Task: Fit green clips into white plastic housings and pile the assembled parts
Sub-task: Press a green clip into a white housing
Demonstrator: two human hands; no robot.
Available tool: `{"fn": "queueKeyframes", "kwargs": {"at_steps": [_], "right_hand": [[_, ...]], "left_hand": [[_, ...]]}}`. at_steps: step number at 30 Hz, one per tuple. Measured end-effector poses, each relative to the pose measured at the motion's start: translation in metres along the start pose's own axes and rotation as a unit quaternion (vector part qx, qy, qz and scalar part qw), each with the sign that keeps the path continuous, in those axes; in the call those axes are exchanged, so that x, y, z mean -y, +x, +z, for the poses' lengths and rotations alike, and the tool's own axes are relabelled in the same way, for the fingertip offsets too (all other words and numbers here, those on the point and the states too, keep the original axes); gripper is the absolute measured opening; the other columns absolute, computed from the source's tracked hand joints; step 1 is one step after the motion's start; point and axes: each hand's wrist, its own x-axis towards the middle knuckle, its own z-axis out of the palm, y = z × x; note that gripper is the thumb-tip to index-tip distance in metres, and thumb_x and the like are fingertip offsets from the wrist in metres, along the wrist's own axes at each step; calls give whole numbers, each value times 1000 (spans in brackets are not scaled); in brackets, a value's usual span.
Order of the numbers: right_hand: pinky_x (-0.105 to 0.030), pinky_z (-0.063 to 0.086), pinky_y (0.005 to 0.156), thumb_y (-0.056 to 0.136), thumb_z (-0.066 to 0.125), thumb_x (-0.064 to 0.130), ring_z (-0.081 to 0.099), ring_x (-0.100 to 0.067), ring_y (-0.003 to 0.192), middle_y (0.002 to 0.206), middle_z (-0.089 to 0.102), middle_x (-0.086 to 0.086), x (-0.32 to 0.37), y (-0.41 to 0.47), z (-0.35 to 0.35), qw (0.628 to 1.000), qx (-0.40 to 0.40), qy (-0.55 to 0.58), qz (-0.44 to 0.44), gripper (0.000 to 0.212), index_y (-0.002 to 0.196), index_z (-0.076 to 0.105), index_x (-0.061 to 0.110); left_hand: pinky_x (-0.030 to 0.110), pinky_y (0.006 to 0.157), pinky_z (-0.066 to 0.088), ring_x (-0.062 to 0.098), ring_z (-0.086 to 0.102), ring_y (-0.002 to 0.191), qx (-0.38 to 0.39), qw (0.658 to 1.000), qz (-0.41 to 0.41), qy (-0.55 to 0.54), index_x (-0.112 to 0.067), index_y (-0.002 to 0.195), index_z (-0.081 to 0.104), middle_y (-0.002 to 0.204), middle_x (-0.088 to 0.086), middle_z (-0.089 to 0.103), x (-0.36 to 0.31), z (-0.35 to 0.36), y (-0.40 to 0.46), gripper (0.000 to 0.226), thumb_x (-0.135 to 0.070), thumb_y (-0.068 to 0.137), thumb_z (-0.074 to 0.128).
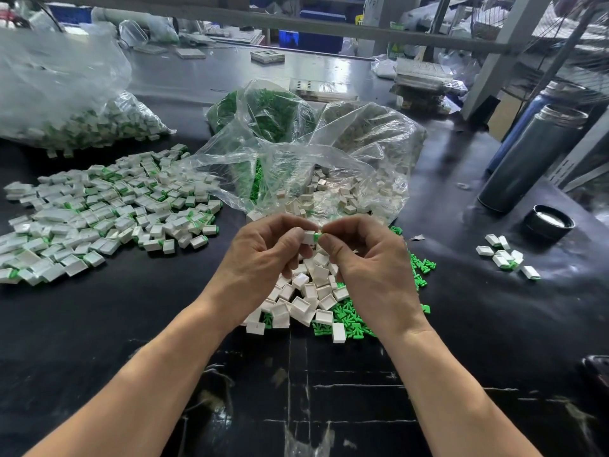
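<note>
A: Where does everything sit?
B: Finished pile [99,206] at nine o'clock; loose housings [303,298] at centre.
A: The hands?
B: Left hand [263,255] pinches a housing [309,238]; right hand [365,258] pinches its green clip [316,237]. Light, stiff, probably slippery, so grip the flat sides.

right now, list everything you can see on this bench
white housing: one, white, pinched in left hand
green clip: one, green, at the housing's end, under right fingertips
assembled pile: many, white and green, table left
loose housings: many, white, under the hands
loose clips: many, green, beside those housings
plastic bags: several, clear, behind
flask: one, dark grey, right
cap: one, black, by flask
left hand: holding housing
right hand: pressing clip
</note>
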Motion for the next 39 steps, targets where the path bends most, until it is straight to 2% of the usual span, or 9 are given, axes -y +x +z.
{"fn": "queueKeyframes", "kwargs": {"at_steps": [4,7,12,18,23,26,32,36,39], "right_hand": [[-19,50,61,90,79,11,66,-3,64,76,74,10,0,0,2,1000,-5,13,1,15,89,73,25],[-14,49,58,90,78,8,65,-2,59,73,74,11,1,0,2,1000,1,28,-6,17,88,72,24],[-20,51,53,92,77,11,64,-6,64,76,76,3,0,0,1,997,11,70,41,12,91,75,24],[-18,50,53,95,74,13,62,-3,60,71,73,8,-1,-1,1,1000,-3,6,28,14,87,75,25],[-23,51,65,94,75,15,63,-4,69,79,70,11,1,-4,1,991,-3,-127,-28,7,92,74,22],[-24,51,69,93,75,13,64,-9,77,84,72,6,4,-5,3,980,-10,-189,-65,4,94,75,17],[-23,46,69,91,76,8,62,-12,75,83,71,3,5,-7,4,971,-15,-221,-94,4,92,77,12],[-17,41,67,90,77,8,57,-8,71,79,70,4,5,-7,4,967,-9,-234,-97,4,89,77,12],[-22,43,68,89,77,7,59,-12,72,79,70,3,5,-8,4,964,-13,-241,-108,4,88,76,10]], "left_hand": [[27,62,52,21,59,71,11,1000,2,-10,-11,110,72,85,8,74,1,1,0,17,-18,95,65],[27,61,53,19,59,69,8,1000,1,-11,-8,109,71,86,8,75,1,-1,1,14,-5,97,63],[30,60,51,19,60,69,1,1000,6,5,-7,104,70,87,9,76,-1,0,0,11,-1,97,64],[28,58,51,17,61,66,-35,999,5,-2,-10,97,76,82,9,76,-1,5,-3,11,-2,92,71],[37,60,57,20,66,61,-67,998,6,13,-8,91,79,75,8,76,-3,7,-4,18,8,89,71],[37,62,59,20,67,62,-72,997,9,40,-7,92,79,75,10,76,-5,8,-5,22,11,89,69],[30,62,62,21,71,64,-77,993,15,84,-9,91,80,75,8,76,-6,8,-6,23,12,89,68],[27,61,61,24,72,63,-78,989,28,121,-22,84,78,73,2,76,-4,6,-6,32,9,87,72],[27,61,61,21,73,63,-74,987,33,137,-28,82,78,73,-1,76,-3,4,-6,37,8,86,73]]}}
